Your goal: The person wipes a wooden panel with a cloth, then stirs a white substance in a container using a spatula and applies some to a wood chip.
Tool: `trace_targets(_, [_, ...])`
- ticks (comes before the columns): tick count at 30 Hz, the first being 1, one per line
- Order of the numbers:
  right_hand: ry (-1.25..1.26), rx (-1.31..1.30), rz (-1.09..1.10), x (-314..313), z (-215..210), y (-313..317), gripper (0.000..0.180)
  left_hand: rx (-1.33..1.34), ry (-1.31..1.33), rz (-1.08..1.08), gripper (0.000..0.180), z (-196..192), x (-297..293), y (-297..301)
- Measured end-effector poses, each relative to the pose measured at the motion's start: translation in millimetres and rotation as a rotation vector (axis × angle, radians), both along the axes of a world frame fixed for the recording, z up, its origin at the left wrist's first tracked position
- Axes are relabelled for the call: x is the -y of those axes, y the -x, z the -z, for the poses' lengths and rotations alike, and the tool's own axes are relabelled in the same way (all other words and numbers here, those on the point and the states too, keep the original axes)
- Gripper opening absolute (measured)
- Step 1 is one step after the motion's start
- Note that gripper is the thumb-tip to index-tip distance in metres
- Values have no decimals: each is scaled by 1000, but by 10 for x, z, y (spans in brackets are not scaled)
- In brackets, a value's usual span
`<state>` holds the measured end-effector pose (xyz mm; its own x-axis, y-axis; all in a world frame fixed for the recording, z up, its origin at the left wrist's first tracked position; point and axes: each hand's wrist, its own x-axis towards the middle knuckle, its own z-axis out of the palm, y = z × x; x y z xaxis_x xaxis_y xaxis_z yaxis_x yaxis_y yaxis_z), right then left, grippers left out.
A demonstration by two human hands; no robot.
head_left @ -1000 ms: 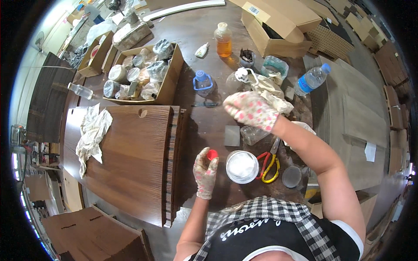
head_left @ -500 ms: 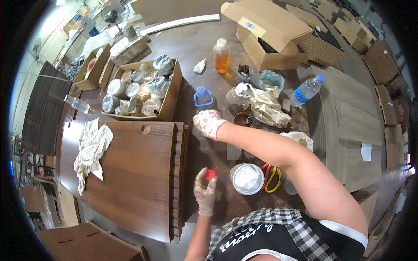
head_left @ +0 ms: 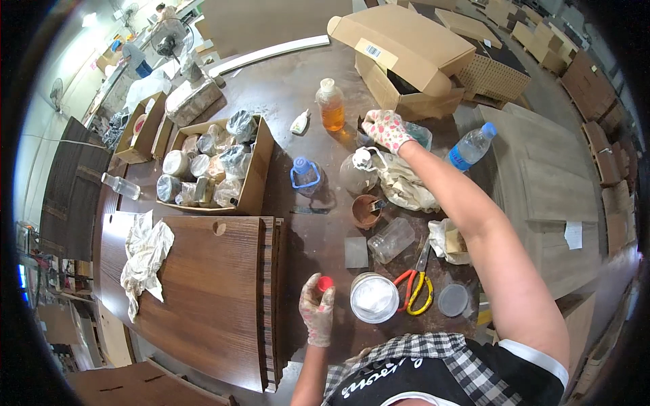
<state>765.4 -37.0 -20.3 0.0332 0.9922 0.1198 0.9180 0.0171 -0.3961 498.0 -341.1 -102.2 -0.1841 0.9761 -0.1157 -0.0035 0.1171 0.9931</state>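
My left hand (head_left: pixel 317 312), in a stained white glove with a pink pattern, holds a small red cap (head_left: pixel 326 283) between thumb and fingers, left of a round white-topped tub (head_left: pixel 374 298). My right hand (head_left: pixel 386 130), gloved in white with pink dots, reaches far across the table. Its fingers curl down over a small cup with dark pieces, mostly hidden beneath them; what they grip, if anything, cannot be seen. An orange-filled bottle (head_left: pixel 332 111) stands to its left, a clear jug (head_left: pixel 357 170) nearer me. Below lie a brown bowl (head_left: pixel 366 211) and a clear jar on its side (head_left: pixel 391 241).
Scissors (head_left: pixel 419 291) with red and yellow handles lie beside the tub. Stacked brown panels (head_left: pixel 189 284) carry a white rag (head_left: pixel 145 260) on the left. Behind stands a carton of wrapped jars (head_left: pixel 261 172). A blue-capped water bottle (head_left: pixel 470 147) and an opened cardboard box (head_left: pixel 406 51) are right.
My right hand has moved right and away from me, from near the blue-handled bottle to the cup of dark pieces. The left hand keeps the red cap. The view has shifted slightly.
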Motion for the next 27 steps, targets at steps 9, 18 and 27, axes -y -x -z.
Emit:
trace_targets(9, [-269, -232, 12, 397, -472, -565, 16, 222, 16, -92, 40, -487, 41, 92])
trace_targets(18, [55, -1037, 3, 1542, -884, -581, 14, 150, -168, -21, 39, -888, 245, 95])
trace_targets(27, [-82, -866, 194, 1465, -800, -539, 17, 141, -149, 50, 33, -928, 470, -31])
